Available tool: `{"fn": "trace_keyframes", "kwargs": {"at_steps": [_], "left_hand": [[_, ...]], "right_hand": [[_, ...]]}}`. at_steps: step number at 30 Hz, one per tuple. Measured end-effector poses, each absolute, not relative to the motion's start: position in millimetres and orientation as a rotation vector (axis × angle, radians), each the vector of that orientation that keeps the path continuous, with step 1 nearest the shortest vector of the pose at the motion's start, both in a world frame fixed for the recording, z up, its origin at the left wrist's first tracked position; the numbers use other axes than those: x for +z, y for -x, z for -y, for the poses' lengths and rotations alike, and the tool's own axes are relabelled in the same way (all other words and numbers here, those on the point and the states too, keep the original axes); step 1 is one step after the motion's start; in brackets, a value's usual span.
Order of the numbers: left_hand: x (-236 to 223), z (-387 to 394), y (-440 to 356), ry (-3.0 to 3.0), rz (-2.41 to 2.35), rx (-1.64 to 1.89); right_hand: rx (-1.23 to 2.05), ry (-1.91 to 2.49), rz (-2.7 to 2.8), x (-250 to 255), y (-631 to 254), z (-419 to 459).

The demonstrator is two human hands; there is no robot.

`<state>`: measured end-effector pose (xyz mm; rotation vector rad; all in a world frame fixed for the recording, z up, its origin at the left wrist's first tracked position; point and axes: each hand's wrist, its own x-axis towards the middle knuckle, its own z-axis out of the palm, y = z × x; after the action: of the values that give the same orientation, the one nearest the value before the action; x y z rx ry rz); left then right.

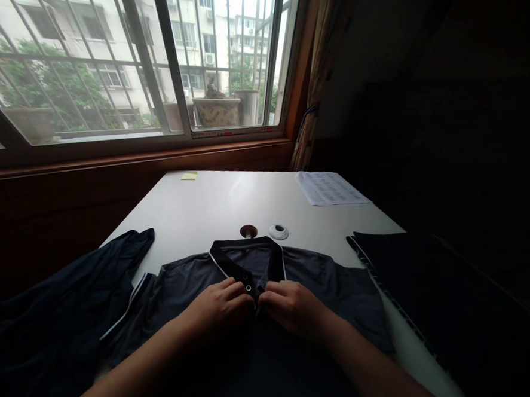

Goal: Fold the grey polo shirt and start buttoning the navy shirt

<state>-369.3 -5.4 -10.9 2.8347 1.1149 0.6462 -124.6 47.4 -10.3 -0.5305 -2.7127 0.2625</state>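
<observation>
A dark polo shirt (180,287) lies spread on the white table, its collar (272,255) toward the window and edged in white piping. My left hand (229,302) pinches the left edge of the front placket, just below two round snap buttons (248,287). On the opposite edge, my right hand (287,302) has its fingers closed on the placket too. Both hands nearly meet at the middle of the chest. The fingertips and the bit of cloth between them are partly hidden.
On the white table (220,198) are a cable hole (248,231), its loose round cover (278,231), a yellow note (189,175) and printed sheets (331,188). Dark garments lie at left (68,294) and right (413,273). Behind stands a barred window (173,60).
</observation>
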Motion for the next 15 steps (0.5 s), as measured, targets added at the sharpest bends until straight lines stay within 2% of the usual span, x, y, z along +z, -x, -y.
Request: {"fn": "trace_keyframes", "kwargs": {"at_steps": [15], "left_hand": [[-7.6,9.7,366.4,-2.903,-1.117,0.646]], "right_hand": [[0.121,0.553,2.668,-9.1,126.3,-44.6]]}}
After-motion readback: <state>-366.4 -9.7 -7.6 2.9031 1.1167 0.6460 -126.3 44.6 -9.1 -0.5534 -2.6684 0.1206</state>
